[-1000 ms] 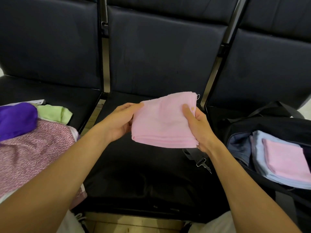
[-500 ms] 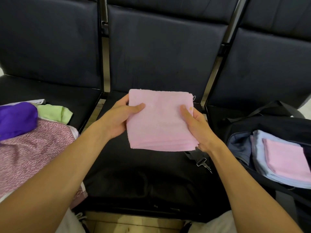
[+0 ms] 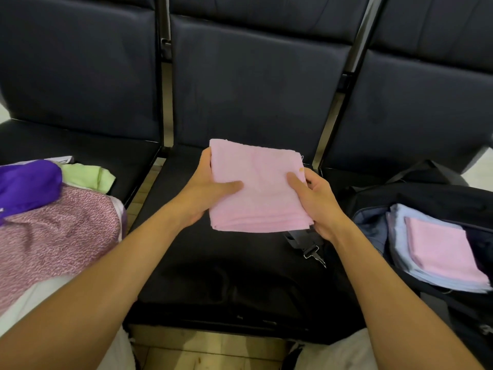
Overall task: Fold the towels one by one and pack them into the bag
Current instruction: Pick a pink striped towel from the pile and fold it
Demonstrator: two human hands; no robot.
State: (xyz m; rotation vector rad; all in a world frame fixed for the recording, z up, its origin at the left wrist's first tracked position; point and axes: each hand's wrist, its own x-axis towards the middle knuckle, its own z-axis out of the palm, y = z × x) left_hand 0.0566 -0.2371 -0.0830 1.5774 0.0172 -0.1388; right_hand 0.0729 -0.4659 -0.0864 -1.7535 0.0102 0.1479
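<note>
A folded pink towel (image 3: 258,188) is held flat above the middle black seat. My left hand (image 3: 205,193) grips its left edge, thumb on top. My right hand (image 3: 314,198) grips its right edge, thumb on top and fingers underneath. On the right seat stands an open black bag (image 3: 416,193). Inside it lie a folded pink towel (image 3: 442,249) on top of a light blue towel (image 3: 400,222). A heap of unfolded towels lies on the left seat: a purple one (image 3: 26,182), a light green one (image 3: 88,176) and a pink patterned one (image 3: 53,231).
Three black padded seats stand in a row with metal bars between them; the middle seat (image 3: 234,276) is under my hands. A bag strap with a metal clip (image 3: 312,249) lies on the middle seat near the bag. Yellowish floor (image 3: 202,351) shows below the seat edge.
The pink towel's far half was flattened and squared into a neat rectangle. Both hands shifted slightly, the left thumb now lying further onto the top.
</note>
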